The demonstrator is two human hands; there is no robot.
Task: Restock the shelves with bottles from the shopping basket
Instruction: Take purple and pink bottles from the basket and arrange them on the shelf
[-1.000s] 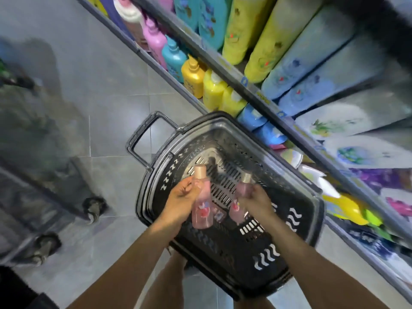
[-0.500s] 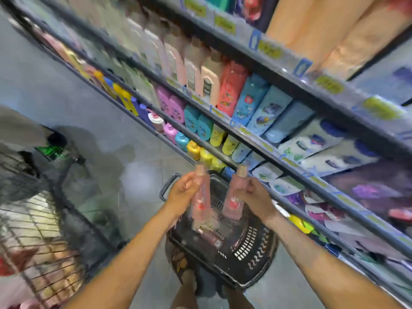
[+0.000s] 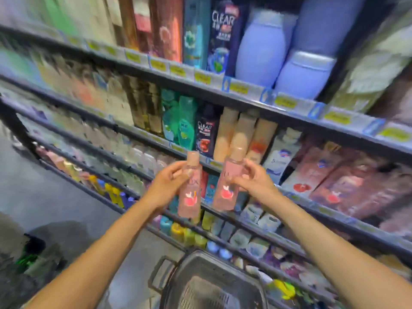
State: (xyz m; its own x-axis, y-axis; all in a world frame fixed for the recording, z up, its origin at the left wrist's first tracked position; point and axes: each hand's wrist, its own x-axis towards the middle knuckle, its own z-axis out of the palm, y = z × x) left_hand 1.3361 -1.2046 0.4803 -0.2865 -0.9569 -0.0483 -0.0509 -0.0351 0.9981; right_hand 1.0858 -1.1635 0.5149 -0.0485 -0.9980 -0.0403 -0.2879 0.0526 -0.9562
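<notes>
My left hand (image 3: 167,185) grips a pink clear bottle (image 3: 190,197) with a tan cap, held upright. My right hand (image 3: 254,180) grips a second pink bottle (image 3: 225,188) of the same kind, tilted slightly right. Both bottles are raised in front of the shelf unit, level with the shelf edge (image 3: 214,163) below the peach and dark bottles. The black shopping basket (image 3: 178,275) stands on the floor far below my hands, at the bottom middle of the view.
Shelves (image 3: 245,90) run from upper left to lower right, packed with shampoo bottles, refill pouches (image 3: 347,184) and small coloured bottles (image 3: 178,230) low down. Grey tiled floor lies at the left. A dark blurred object (image 3: 29,257) sits at the lower left.
Both hands have lifted the two pink bottles out of the basket and up to shelf height. The view has swung up from the basket to the shelves.
</notes>
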